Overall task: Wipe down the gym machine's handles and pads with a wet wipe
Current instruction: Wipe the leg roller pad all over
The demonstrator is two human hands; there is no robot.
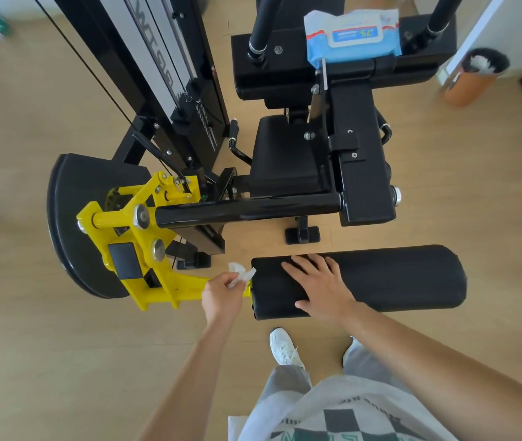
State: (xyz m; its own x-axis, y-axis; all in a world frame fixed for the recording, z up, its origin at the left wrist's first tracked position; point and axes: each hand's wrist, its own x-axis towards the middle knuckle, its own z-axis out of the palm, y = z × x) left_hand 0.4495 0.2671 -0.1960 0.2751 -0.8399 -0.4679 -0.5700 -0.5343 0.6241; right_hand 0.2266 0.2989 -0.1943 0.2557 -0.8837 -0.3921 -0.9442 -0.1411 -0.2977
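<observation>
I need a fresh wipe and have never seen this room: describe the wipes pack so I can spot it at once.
Start at the black gym machine in the middle of the view. At its far end a wide black pad sits between two upright black bars. The wipes pack lies on top: soft, blue and white, the machine's only blue thing.

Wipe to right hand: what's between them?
Head view shows only the bare left end of the pad; the wipe, pinched by the left hand, is at its edge, the right hand flat on top.
</observation>
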